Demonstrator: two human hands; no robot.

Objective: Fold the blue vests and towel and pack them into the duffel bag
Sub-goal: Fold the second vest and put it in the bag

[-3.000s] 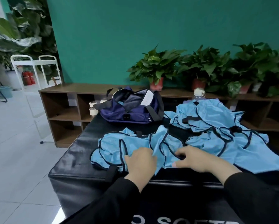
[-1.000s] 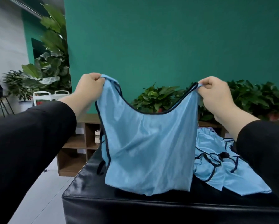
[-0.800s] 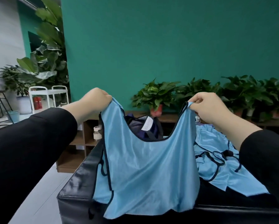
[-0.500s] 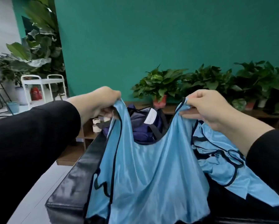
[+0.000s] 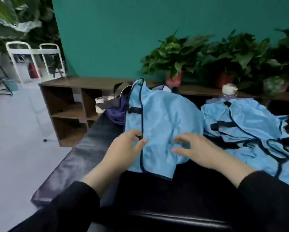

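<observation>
A light blue vest (image 5: pixel 162 124) with dark trim lies spread over the black padded table (image 5: pixel 83 158), its far end draped over the purple duffel bag (image 5: pixel 114 113), which is mostly hidden. My left hand (image 5: pixel 125 149) rests at the vest's left trimmed edge, fingers loosely extended. My right hand (image 5: pixel 194 148) hovers over or touches the vest's near right part, fingers relaxed and spread. A pile of more blue vests (image 5: pixel 247 128) lies to the right. The frame is blurred.
A low wooden shelf unit (image 5: pixel 70 101) runs behind the table with potted plants (image 5: pixel 175 59) on it. A bottle with a white cap (image 5: pixel 229 91) stands behind the vest pile. White chairs (image 5: pixel 33 59) are at the far left.
Both hands held the vest up by its shoulders, then lowered it. Now the vest lies on the table over the bag and both hands have let go.
</observation>
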